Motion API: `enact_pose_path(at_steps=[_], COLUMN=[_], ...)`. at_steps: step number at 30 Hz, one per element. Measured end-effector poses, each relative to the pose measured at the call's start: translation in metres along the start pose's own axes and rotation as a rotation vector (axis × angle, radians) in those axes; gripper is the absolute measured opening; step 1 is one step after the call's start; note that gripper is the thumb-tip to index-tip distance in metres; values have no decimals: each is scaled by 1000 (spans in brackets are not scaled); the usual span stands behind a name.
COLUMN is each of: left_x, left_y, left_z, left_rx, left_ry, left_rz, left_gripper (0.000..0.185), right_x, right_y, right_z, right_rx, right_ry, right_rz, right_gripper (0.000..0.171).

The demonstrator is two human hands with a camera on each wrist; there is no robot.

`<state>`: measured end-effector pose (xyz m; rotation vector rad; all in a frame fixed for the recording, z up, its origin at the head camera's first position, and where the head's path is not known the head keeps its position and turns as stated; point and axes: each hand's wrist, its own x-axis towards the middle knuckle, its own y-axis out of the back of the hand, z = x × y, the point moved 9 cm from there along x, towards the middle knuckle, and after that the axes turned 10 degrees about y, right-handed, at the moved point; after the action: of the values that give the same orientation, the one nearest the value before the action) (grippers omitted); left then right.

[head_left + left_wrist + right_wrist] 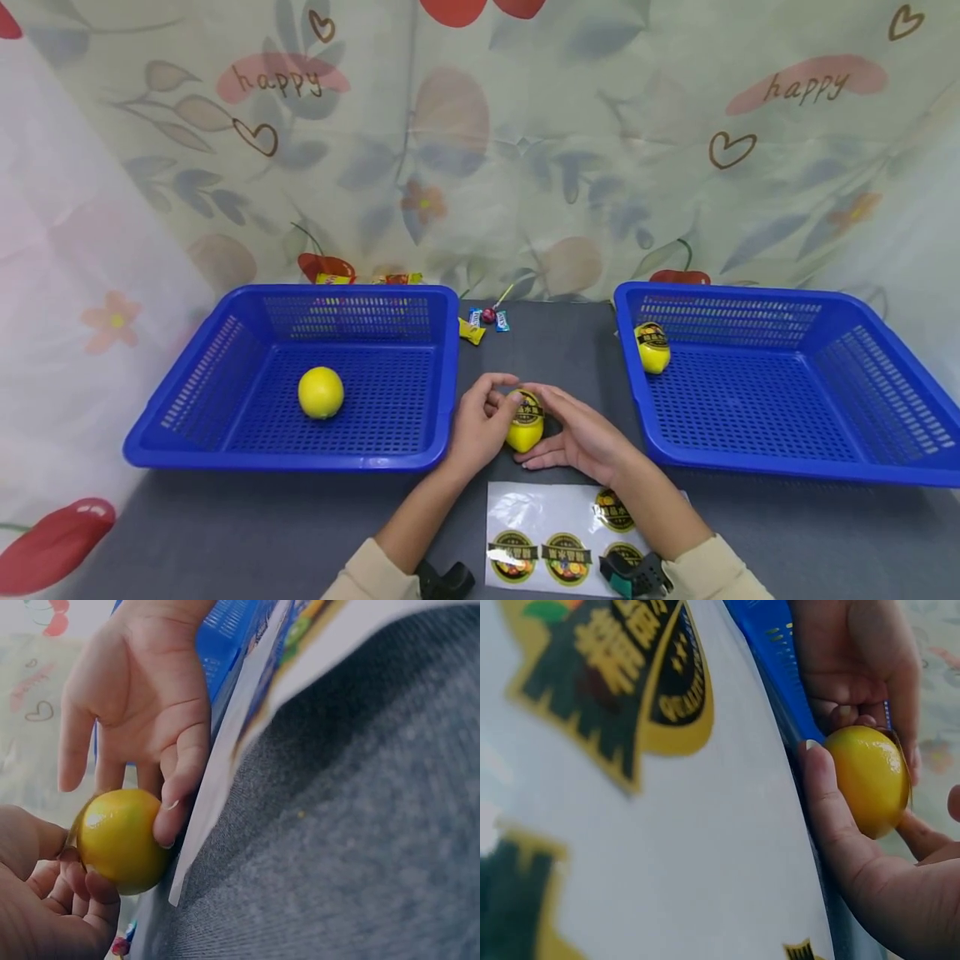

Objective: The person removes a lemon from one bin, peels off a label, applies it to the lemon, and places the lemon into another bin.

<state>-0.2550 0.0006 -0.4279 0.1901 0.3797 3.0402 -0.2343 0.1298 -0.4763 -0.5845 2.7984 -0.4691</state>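
A yellow lemon [524,435] is between both hands above the dark table. A round black-and-gold sticker [528,408] lies against its upper side, its edge standing partly off the peel in the wrist views. My left hand [482,422] pinches that edge between thumb and fingertips, other fingers curled against the fruit [124,840]. From the other side my right hand [581,433] holds the lemon [866,780] between thumb and fingers. Just below the hands lies a white sticker sheet [517,508] bearing several round stickers; the right forearm covers part of it.
A blue basket [300,461] on the left contains one plain yellow lemon [321,392]. The right blue basket [795,468] contains a stickered lemon [654,348]. Wrapped candies [472,331] and a lollipop [489,315] lie between the baskets, towards the patterned curtain [517,167].
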Motion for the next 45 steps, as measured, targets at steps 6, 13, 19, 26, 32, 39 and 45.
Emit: enact_pose_path(at_steps=[6,13,19,26,32,39,45], left_x=[0,-1,1,0,-3,-8,-11], left_y=[1,1,1,-4,-7,-16,-23], left_z=[-2,-6,-13,-26,-34,-42,-45], left_rx=[20,50,48,-108,-196,-263,-314], left_ry=[6,-2,6,153,276,437,506], left_rz=[16,19,-16,-107,-167,-269,-360], left_gripper=[19,19,22,23,27,36,44], right_x=[1,-1,0,1,1,0,1], right_y=[2,2,2,4,5,5,5], right_z=[0,0,0,-2,-1,-2,-1], right_rx=[-30,-54,-58,-49,-49,-64,-80], right_ry=[-2,4,10,22,26,34,22], right_rz=[16,9,1,-7,-12,-17,-1], right_gripper=[61,60,58,57,57,57,55])
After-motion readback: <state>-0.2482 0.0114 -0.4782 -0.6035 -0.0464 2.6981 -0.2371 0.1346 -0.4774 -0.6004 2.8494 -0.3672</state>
